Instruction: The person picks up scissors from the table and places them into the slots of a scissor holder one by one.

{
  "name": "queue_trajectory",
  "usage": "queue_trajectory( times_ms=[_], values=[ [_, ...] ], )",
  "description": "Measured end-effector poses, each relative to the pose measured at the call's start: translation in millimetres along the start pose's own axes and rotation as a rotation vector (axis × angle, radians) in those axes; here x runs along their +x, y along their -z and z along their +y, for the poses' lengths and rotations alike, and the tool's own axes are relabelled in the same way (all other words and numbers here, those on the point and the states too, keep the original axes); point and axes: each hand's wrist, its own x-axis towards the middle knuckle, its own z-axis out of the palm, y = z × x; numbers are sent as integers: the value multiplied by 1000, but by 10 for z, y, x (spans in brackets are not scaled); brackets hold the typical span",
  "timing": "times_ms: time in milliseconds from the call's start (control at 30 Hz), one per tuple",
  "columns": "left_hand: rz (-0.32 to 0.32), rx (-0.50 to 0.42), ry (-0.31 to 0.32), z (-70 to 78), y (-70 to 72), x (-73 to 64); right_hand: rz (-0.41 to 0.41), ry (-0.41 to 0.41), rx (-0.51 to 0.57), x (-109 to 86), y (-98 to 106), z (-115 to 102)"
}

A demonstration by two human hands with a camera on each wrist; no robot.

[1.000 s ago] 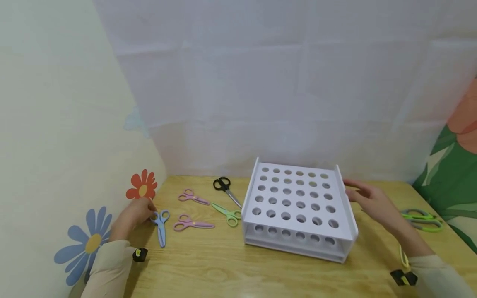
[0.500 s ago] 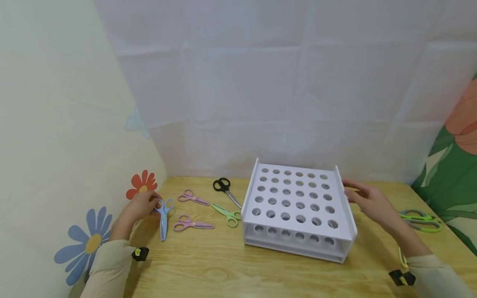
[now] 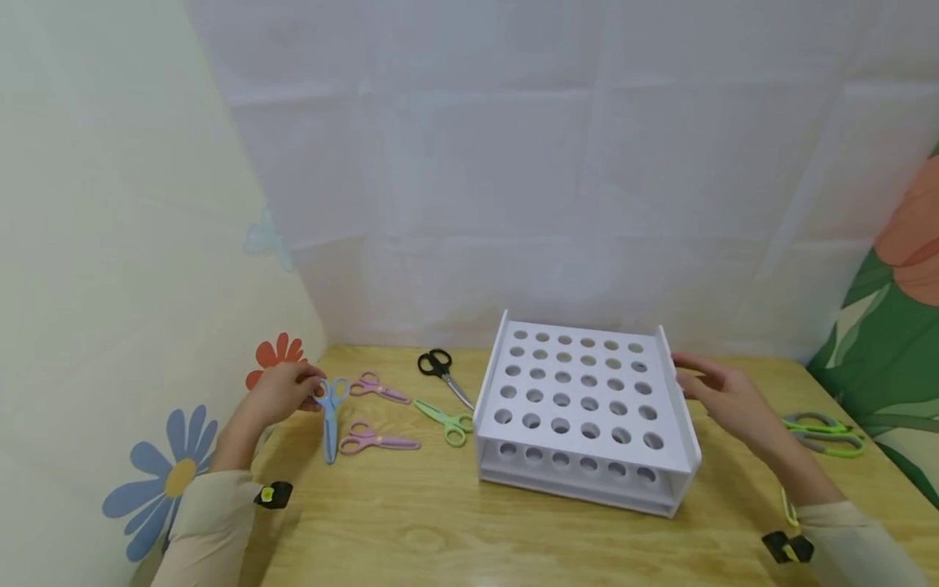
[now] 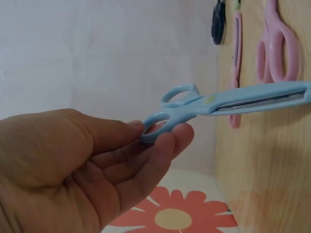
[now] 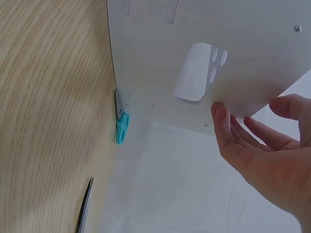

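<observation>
My left hand (image 3: pixel 282 395) pinches one handle loop of the light-blue scissors (image 3: pixel 330 424) between thumb and fingers. In the left wrist view, the scissors (image 4: pixel 206 104) are closed and their blades point away from the hand, past a pair of pink scissors (image 4: pixel 277 43). My right hand (image 3: pixel 722 399) is at the right side of a white two-tier rack (image 3: pixel 575 414) with rows of round holes. Its fingertips touch the side panel (image 5: pixel 160 58) close to the edge in the right wrist view.
Two pairs of pink scissors (image 3: pixel 389 443), green scissors (image 3: pixel 450 420) and black-handled scissors (image 3: pixel 443 372) lie between the left hand and the rack. Green-and-grey scissors (image 3: pixel 836 429) lie at the right. Teal scissors (image 5: pixel 122 127) show by the rack's foot. A white cloth (image 3: pixel 513 163) hangs behind.
My left hand has moved right and toward the back with the blue scissors, bringing them beside the pink ones. The right hand has stayed at the rack's side.
</observation>
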Motion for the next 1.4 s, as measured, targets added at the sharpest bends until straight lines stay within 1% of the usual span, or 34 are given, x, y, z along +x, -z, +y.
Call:
queue_trajectory(
  times_ms=[100, 233, 400, 600, 767, 833, 1033, 1133, 1233, 1400],
  values=[
    [-1, -3, -13, 70, 10, -2, 4, -4, 9, 0, -17, 25],
    [5, 26, -48, 166, 34, -32, -1, -22, 19, -2, -31, 41],
    [38, 63, -98, 281, 92, -78, -10, -32, 18, 9, -19, 38],
    [68, 107, -104, 441, 115, -72, -11, -26, 9, 32, 54, 32],
    [94, 127, -115, 569, 72, -92, -3, -17, 11, 18, 60, 50],
    [115, 131, -127, 599, 48, -107, 0, -17, 15, 2, 52, 62],
    [224, 141, -173, 635, -24, -154, -6, -19, 24, -8, 11, 85],
    [274, 120, -179, 693, -66, -174, -11, -19, 23, 9, -3, 80],
    [306, 105, -173, 799, -112, -183, -5, -12, 17, 28, -7, 69],
    [330, 93, -174, 1006, -186, -188, 5, -12, 19, 44, -4, 44]
  ],
)
